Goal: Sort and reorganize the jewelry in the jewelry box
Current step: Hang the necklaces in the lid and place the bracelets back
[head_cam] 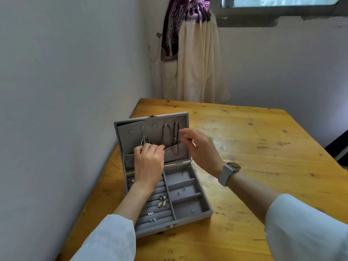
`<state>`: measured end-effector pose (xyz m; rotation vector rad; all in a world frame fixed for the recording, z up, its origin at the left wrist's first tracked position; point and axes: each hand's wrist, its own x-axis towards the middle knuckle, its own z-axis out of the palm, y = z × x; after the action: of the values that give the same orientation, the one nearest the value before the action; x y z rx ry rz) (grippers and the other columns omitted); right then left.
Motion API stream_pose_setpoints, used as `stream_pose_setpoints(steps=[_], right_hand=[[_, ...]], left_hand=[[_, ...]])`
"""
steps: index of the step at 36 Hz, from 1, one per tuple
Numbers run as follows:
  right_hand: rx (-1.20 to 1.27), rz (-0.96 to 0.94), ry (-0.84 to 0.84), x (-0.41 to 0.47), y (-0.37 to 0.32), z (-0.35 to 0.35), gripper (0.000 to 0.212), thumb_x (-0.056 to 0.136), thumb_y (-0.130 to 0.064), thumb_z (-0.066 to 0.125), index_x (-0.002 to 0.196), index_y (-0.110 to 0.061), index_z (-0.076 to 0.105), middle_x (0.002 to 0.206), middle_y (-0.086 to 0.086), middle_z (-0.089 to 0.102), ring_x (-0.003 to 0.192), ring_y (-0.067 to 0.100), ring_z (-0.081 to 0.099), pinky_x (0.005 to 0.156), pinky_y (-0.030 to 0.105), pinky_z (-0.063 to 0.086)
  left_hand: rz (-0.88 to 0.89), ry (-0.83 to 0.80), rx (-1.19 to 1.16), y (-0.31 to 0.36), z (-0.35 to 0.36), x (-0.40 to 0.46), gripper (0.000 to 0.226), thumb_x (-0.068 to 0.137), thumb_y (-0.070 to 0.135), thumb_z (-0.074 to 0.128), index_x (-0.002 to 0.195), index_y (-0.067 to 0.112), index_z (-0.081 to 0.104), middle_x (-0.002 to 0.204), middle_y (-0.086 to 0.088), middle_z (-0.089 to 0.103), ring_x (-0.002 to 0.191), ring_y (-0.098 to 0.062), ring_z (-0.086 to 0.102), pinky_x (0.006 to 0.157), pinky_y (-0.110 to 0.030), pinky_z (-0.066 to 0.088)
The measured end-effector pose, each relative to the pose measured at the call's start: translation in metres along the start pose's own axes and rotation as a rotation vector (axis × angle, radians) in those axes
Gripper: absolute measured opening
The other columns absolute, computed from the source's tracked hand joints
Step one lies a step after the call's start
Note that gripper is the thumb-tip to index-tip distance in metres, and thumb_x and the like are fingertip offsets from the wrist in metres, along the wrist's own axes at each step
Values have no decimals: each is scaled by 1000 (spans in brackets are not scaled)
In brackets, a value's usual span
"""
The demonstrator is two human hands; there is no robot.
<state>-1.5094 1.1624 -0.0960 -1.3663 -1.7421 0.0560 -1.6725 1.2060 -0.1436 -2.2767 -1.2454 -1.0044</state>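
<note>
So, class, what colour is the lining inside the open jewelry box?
Grey, a soft velvety grey lining throughout the jewelry box, shown best in the head view.

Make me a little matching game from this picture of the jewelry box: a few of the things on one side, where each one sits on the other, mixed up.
Things:
1. dark cord necklace
2. teardrop earrings
3. small stud earrings
4. wristwatch

Places:
A. on the ring rolls nearest the front clasp
B. on the right hand's wrist
C. hanging from a hook inside the open lid
D. on the ring rolls midway along the left section of the tray

Pairs: 1-C, 2-D, 3-A, 4-B
</note>
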Motion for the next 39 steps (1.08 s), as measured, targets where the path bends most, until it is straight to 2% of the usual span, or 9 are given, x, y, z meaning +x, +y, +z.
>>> stream_pose_setpoints(steps=[3, 7, 13, 18, 21, 27, 31, 35, 39], right_hand=[[21, 65, 107, 21, -5, 14, 13, 86, -9, 59, 97, -5, 65, 87, 11, 64, 76, 22, 59, 69, 34, 51], [-106, -40, 48, 24, -3, 38, 13, 85, -13, 57, 81, -5, 66, 72, 8, 64, 67, 18, 50, 54, 33, 47], [-271, -59, -20, 8, 13, 58, 7, 76, -11, 65, 74, -5, 68, 77, 11, 56, 72, 29, 53, 58, 35, 47], [-398, -194, -164, 8, 15, 48, 37, 88, -29, 39, 75, -9, 68, 81, 6, 58, 75, 27, 54, 63, 36, 43], [-414, -239, -254, 4, 16, 39, 41, 90, -33, 34, 82, -11, 68, 85, 5, 59, 79, 26, 53, 67, 37, 42], [-519, -374, -254, 0, 27, 31, 27, 76, -13, 68, 103, -14, 68, 90, 2, 64, 80, 22, 56, 71, 30, 35], [-358, -238, -128, 3, 17, 36, 24, 75, 2, 64, 97, -4, 69, 80, 9, 66, 72, 26, 56, 61, 33, 47], [-72, 29, 42, 18, 0, 39, 11, 84, -1, 57, 93, -2, 64, 84, 12, 66, 77, 24, 58, 68, 37, 52], [-38, -7, -13, 23, -6, 44, 8, 83, 0, 58, 89, -1, 65, 84, 12, 66, 78, 24, 61, 69, 30, 51]], left_hand=[[5, 18, -4, -2, -4, -5, 8, 78, 11, 70, 86, 12, 69, 74, -1, 68, 76, -21, 62, 74, -33, 29], [52, 35, 43, -5, -7, -9, 7, 82, 14, 63, 83, 15, 70, 74, 2, 68, 77, -20, 60, 73, -33, 29], [55, 0, 62, -10, -10, -15, 21, 87, 22, 49, 87, 20, 70, 78, 6, 68, 82, -18, 58, 75, -34, 30], [40, -1, 27, -11, -8, -17, 22, 87, 21, 49, 89, 19, 70, 80, 5, 69, 82, -18, 59, 75, -34, 30], [25, -4, 12, -10, -7, -16, 22, 86, 22, 49, 88, 19, 70, 79, 5, 69, 82, -18, 59, 75, -34, 29], [1, -9, 2, -8, -6, -17, 22, 85, 21, 49, 86, 18, 71, 76, 5, 68, 80, -18, 59, 75, -34, 29], [-4, -27, 9, -7, -10, -18, 20, 84, 19, 51, 86, 18, 70, 77, 5, 68, 82, -19, 59, 75, -34, 29], [7, -35, 5, -7, -12, -20, 12, 81, 15, 62, 89, 18, 70, 81, 5, 69, 84, -19, 59, 77, -35, 29], [-5, -49, -22, -6, -14, -20, 14, 76, 11, 71, 89, 17, 70, 81, 4, 69, 84, -20, 59, 77, -35, 29]])
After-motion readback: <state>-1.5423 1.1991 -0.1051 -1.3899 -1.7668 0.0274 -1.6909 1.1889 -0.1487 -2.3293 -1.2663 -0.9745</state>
